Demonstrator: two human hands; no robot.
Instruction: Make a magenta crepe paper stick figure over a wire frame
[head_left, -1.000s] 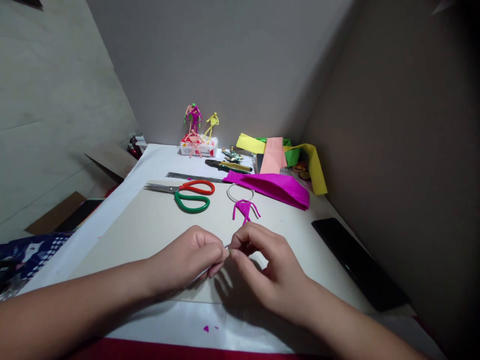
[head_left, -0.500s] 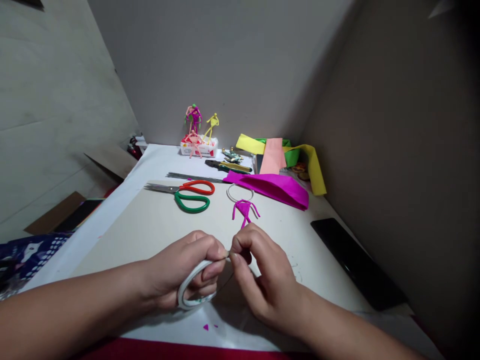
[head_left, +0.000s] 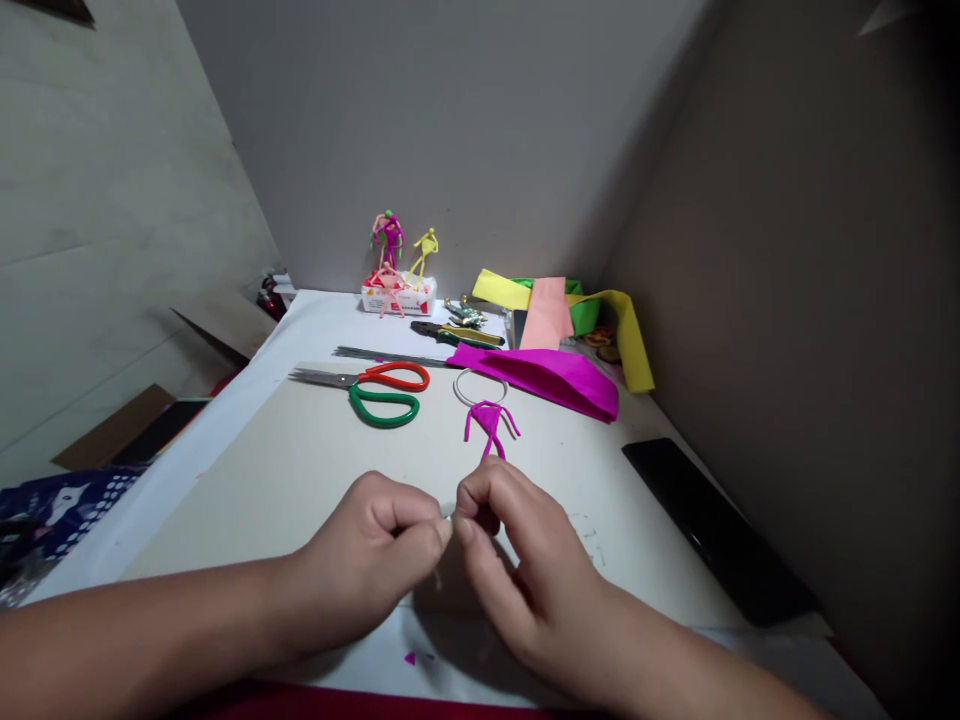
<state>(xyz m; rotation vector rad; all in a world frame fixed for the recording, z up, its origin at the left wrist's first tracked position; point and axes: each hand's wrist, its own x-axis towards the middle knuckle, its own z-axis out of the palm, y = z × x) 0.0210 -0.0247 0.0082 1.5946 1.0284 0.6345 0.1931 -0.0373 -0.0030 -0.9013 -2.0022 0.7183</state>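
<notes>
My left hand (head_left: 375,545) is closed, with thumb and forefinger pinched together. My right hand (head_left: 525,550) is pinched shut too, its fingertips almost touching the left ones. A tiny pale bit shows between the fingertips; most of whatever they hold is hidden. Just beyond the right hand lies a magenta crepe-paper figure (head_left: 489,422) with thin arms and legs, partly covered by the fingers. Its top meets a thin white ring (head_left: 457,388) lying flat. To the left rest scissors (head_left: 384,396) with one red and one green handle.
Behind are a magenta paper strip (head_left: 555,380), thin wires (head_left: 390,354), pliers (head_left: 457,334) and a small box (head_left: 399,297) with paper figures. Yellow (head_left: 634,340), pink and green strips lie at back right. A black phone-like slab (head_left: 716,525) lies right. Magenta scraps (head_left: 410,659) lie in front.
The white tape roll that hung on my left hand is out of sight now. The left hand has turned knuckles-up and lowered slightly; the right hand stays nearly in place.
</notes>
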